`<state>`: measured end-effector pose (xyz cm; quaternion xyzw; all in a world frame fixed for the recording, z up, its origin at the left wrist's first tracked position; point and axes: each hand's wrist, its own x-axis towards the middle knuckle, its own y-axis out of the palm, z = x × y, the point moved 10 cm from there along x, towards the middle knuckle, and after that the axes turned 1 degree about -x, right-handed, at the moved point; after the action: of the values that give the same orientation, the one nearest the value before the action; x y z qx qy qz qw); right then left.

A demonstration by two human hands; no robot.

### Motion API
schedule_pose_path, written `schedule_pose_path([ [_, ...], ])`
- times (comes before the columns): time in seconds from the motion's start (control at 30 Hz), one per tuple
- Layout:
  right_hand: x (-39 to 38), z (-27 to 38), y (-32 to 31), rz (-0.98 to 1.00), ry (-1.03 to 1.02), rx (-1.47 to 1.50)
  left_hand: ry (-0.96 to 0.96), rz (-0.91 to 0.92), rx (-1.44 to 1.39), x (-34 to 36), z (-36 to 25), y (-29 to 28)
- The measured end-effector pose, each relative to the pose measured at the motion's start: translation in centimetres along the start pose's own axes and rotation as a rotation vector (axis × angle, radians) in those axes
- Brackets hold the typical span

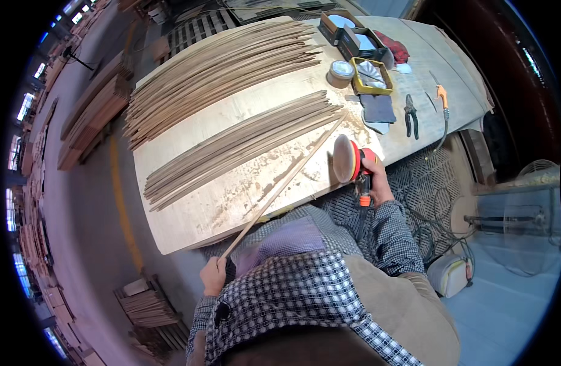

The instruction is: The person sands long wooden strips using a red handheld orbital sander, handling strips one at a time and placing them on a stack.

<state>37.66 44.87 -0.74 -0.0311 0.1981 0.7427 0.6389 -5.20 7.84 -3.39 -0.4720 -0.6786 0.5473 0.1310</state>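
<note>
My left hand (213,276) is closed round the near end of a long thin wooden strip (287,178). The strip slants up across the front of the worktable (198,219), its far end by the strip bundle. In my right hand (378,177) is a red and black handheld disc sander (356,160), fingers wrapped round its body. Its round pad is tilted up on edge, facing left, apart from the strip. An orange hose fitting hangs under the sander. Beyond the held strip lies a narrow bundle of wooden strips (244,143), and behind that a wider bundle (225,70).
At the table's far right stand boxes of discs (361,44), a round tin (340,74) and a yellow tray (372,75). A dark pad (378,108), pliers (411,116) and an orange air gun (441,96) lie nearer. Hoses trail over the floor mat (430,177). Lumber stacks (97,116) stand left.
</note>
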Motion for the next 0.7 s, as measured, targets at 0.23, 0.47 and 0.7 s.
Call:
schedule_pose_path([
  [0.23,-3.3,-1.5,1.7,-0.032,0.199,0.604,0.06,-0.187,-0.045,-0.7,0.2,-0.2],
  [0.47,-4.4,-1.6,2.8,-0.017,0.101,0.494,0.139,-0.018,-0.092,2.8,-0.7,-0.5],
  [0.7,-6.9,-0.3,7.7,-0.066,0.159,0.612,0.148,0.002,0.162,3.7,1.4,-1.8],
])
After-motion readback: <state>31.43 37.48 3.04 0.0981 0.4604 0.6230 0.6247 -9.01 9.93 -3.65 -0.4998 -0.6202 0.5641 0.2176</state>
